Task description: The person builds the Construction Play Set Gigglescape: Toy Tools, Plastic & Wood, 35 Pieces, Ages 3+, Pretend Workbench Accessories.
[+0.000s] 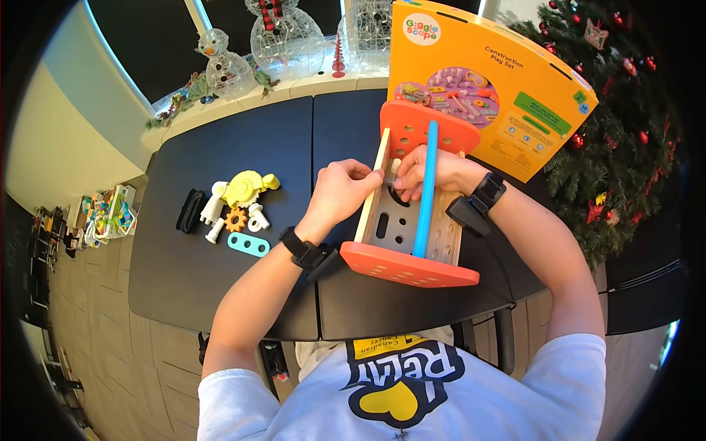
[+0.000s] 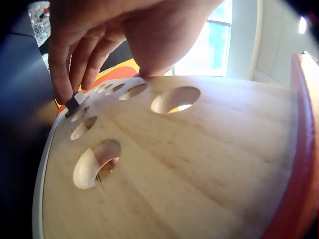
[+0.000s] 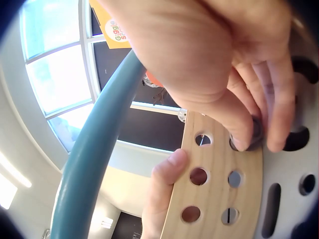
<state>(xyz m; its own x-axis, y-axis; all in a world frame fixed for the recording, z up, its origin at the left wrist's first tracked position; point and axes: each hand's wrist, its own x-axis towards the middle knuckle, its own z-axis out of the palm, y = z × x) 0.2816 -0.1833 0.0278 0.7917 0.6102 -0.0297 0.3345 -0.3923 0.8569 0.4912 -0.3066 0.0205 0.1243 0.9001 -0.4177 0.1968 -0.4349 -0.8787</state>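
the dark round piece (image 3: 257, 133) could drop inside the toolbox (image 1: 409, 266) if the right hand (image 1: 451, 172) loosens its pinch while the left hand (image 1: 340, 192), fingers fairly straight, nudges the grey block (image 2: 76, 102) — the toolbox, pale wood with round holes and red-orange ends, stands upright on the table (image 1: 243, 154).

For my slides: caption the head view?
Left hand and right hand at work on a blue-handled toy box, yellow carton behind.

Here's the toy toolbox (image 1: 408, 272), open side up on the black desk (image 1: 257, 154): orange ends, pale holed sides, blue bar (image 1: 425, 217) across. A square-edged grey piece (image 2: 76, 102) sits outside one side; inside, a dark rounded piece (image 3: 257, 133).
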